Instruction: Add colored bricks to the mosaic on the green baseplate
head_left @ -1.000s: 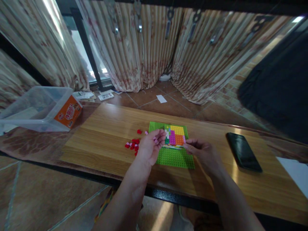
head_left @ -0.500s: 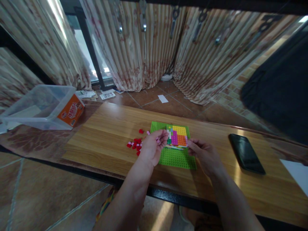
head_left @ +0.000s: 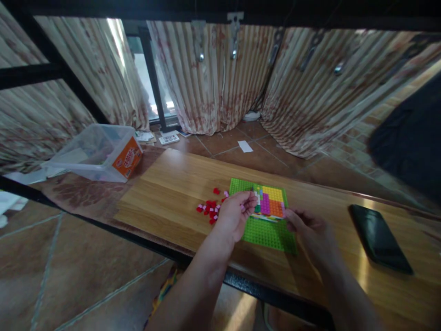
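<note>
A green baseplate (head_left: 270,236) lies on the wooden table, bearing a built block of toy bricks (head_left: 272,204) with yellow, orange, magenta, white and green parts. My left hand (head_left: 236,214) is over the plate's left side, palm turned up, fingers curled around small pink bricks (head_left: 242,208). At the block's right edge, my right hand (head_left: 308,230) has thumb and fingers closed on a pink brick (head_left: 283,210), which touches the block. Its far fingers are partly hidden. Loose red and pink bricks (head_left: 211,208) lie left of the plate, beside my left hand.
A black phone (head_left: 379,236) lies on the table (head_left: 165,197) at the right. A clear plastic bin (head_left: 93,158) with an orange label stands at the left. Striped curtains (head_left: 213,82) hang behind, and a dark bar (head_left: 206,9) with metal clips crosses the top.
The view has shifted, so everything sits farther right and slightly lower. Both hands keep nearly the same pose and place beside the block.
</note>
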Available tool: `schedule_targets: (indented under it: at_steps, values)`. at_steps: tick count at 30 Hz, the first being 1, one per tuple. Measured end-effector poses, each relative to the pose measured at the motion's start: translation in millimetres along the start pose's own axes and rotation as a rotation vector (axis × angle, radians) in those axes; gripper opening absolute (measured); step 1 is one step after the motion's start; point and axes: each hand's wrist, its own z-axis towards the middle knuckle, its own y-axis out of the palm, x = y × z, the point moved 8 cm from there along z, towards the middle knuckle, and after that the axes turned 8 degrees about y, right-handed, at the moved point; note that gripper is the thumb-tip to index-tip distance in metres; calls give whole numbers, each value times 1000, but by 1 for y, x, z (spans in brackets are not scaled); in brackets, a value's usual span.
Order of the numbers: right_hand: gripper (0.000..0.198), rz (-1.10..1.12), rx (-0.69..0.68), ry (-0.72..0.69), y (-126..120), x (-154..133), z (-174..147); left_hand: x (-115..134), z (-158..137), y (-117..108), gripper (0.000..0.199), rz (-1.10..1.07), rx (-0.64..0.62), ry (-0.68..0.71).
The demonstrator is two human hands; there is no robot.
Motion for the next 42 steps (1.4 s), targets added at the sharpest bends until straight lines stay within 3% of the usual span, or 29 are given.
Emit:
schedule_targets:
  at_steps: [4,7,9,11,14,18,22,25,29,31,42]
  values:
    - [32,-121,278,-64,-29,-19,-10,24,6,-9,13,-70,34,50]
    - [28,-194,344,-179,-20,-39,-32,63,11,-28,15,-142,89,162]
    - [28,-230,230,-291,13,-50,-50,87,12,-43,15,-177,126,225]
    - [29,-293,30,-430,61,-59,-69,105,11,-56,14,-202,156,265]
    - [51,-459,-106,-606,126,-65,-85,119,8,-69,13,-219,168,287]
    - [85,-655,-111,-633,184,-62,-65,129,6,-77,11,-235,155,297]
    - [88,-793,-104,-640,216,-55,-48,137,5,-83,13,-260,142,303]
    - [73,-822,-136,-708,230,-57,-51,140,6,-86,13,-273,139,295]
    - [33,-774,-178,-776,240,-67,-56,138,6,-88,12,-275,145,281]
    - [22,-762,-163,-770,242,-71,-54,137,6,-87,12,-273,140,277]
    - [24,-1088,-101,-691,247,-69,-58,123,10,-81,9,-240,132,239]
